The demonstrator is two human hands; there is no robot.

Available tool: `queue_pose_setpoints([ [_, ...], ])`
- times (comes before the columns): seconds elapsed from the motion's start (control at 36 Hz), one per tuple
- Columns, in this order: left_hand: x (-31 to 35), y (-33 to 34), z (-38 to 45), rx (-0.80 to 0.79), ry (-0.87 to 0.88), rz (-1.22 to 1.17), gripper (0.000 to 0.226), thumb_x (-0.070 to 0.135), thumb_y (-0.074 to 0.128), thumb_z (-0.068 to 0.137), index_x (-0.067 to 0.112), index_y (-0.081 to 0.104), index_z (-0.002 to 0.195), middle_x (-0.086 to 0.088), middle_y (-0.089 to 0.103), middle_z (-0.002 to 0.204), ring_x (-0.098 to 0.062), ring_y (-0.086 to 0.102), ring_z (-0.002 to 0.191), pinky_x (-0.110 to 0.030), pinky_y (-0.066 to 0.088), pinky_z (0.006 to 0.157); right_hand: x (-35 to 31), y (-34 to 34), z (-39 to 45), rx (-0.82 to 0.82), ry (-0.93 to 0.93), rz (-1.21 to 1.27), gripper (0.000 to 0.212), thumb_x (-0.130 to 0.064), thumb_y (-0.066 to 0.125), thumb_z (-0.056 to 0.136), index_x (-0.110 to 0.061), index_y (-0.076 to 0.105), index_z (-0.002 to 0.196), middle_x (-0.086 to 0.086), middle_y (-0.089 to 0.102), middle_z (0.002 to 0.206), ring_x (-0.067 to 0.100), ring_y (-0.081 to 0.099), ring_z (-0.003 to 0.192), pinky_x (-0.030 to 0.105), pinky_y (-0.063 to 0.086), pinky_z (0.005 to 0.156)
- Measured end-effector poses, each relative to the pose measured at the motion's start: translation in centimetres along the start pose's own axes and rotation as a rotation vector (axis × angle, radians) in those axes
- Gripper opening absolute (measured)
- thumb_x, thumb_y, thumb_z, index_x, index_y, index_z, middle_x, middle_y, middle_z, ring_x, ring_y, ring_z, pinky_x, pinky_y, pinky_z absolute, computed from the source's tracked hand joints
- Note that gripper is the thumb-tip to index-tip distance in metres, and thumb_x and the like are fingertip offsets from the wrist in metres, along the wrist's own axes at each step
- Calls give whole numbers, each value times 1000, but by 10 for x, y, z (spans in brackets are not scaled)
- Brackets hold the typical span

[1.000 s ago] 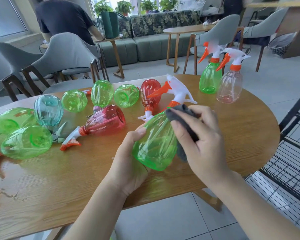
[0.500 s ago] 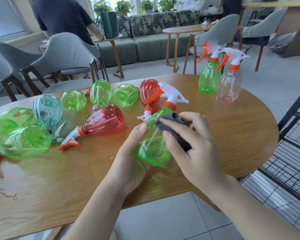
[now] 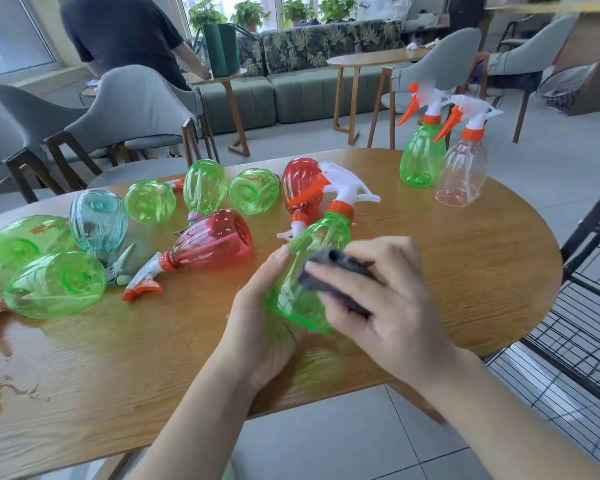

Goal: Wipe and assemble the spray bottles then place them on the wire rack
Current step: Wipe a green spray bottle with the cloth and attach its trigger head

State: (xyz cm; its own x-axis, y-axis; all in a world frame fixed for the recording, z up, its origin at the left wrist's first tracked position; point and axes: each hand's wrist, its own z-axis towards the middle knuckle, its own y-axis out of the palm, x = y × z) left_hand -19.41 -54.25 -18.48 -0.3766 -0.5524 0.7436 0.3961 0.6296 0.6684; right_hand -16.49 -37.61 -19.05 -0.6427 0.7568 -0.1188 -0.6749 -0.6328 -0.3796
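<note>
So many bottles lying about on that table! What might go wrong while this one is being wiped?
1. The left hand holds the green bottle near the table edge; a slip may drop it onto the floor.
2. The right hand rubbing with the dark cloth works close to the red bottle; a bump might set it rolling.
3. Wet patches could dirty wiped bottles again.

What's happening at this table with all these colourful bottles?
A person is cleaning spray bottles. Their left hand grips a green spray bottle with its trigger top on, while the right hand rubs it with a dark cloth. Two finished-looking bottles, a green one and a clear one, stand upright at the far edge of the wooden table. More bottles lie on their sides to the left. A black wire rack waits on the right.
</note>
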Motion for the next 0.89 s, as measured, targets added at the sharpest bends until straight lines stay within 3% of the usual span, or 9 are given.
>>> queue_pose_setpoints([
  [0.08, -2, 0, 0, -10, -6, 14, 55, 41, 64, 90, 9, 65, 134, -17, 68, 116, -30, 70, 96, -46, 57, 79, 11, -3, 7, 51, 183, 34, 25, -24, 60, 104, -14, 75, 121, 6, 60, 109, 21, 52, 103, 36, 46, 95],
  [0.19, -2, 1, -3, -40, -26, 20, 56, 44, 64, 88, 12, 67, 134, -17, 68, 119, -31, 69, 96, -47, 59, 77, 13, -1, 6, 52, 357, 134, 29, -24, 56, 104, -13, 70, 127, 1, 56, 117, 27, 57, 108, 30, 44, 99],
  [0.28, -2, 1, -3, -67, -5, 44, 69, 49, 74, 87, 10, 60, 142, -18, 63, 127, -31, 65, 105, -46, 57, 84, 2, 1, 2, 48, 337, 179, 30, -20, 59, 102, -11, 69, 129, 10, 58, 115, 31, 61, 105, 35, 49, 94],
  [0.39, -2, -3, -3, -43, 12, 90, 87, 45, 84, 79, 7, 49, 148, -20, 58, 132, -33, 63, 112, -46, 52, 89, -2, 0, 0, 25, 241, 155, 29, -22, 59, 102, -9, 71, 126, 7, 55, 114, 31, 61, 102, 33, 47, 92],
  [0.47, -3, -3, 0, -24, 20, 142, 77, 44, 88, 75, 12, 59, 139, -19, 62, 128, -33, 65, 107, -47, 52, 86, 5, -2, 3, 27, 294, 142, 28, -25, 57, 104, -13, 71, 125, 2, 54, 113, 29, 59, 99, 31, 46, 91],
  [0.56, -4, -1, 1, 14, 8, 163, 76, 42, 86, 78, 10, 58, 141, -20, 62, 130, -34, 63, 109, -47, 50, 90, 7, -2, 4, 32, 374, 176, 28, -25, 57, 104, -17, 70, 127, 1, 54, 113, 29, 60, 100, 36, 50, 90],
  [0.69, -4, 0, 0, 70, 42, 121, 63, 40, 65, 95, 0, 52, 143, -25, 61, 128, -34, 65, 109, -44, 58, 86, -11, 1, -4, -9, 207, 158, 24, -20, 66, 100, -12, 77, 119, 10, 60, 113, 32, 61, 97, 44, 52, 85],
  [0.81, -1, 1, -3, 59, -8, 30, 88, 46, 74, 90, -12, 38, 147, -29, 52, 128, -39, 56, 119, -40, 57, 96, -22, 5, -9, -61, -6, 72, 22, -21, 68, 97, -16, 80, 115, 2, 54, 115, 27, 57, 94, 45, 51, 82],
  [0.89, 0, 0, -3, 58, -18, 3, 94, 48, 74, 90, -11, 33, 151, -31, 48, 132, -42, 51, 126, -43, 52, 103, -19, 5, -10, -55, -55, 31, 21, -20, 70, 96, -17, 80, 113, 1, 56, 114, 26, 56, 95, 45, 51, 81],
])
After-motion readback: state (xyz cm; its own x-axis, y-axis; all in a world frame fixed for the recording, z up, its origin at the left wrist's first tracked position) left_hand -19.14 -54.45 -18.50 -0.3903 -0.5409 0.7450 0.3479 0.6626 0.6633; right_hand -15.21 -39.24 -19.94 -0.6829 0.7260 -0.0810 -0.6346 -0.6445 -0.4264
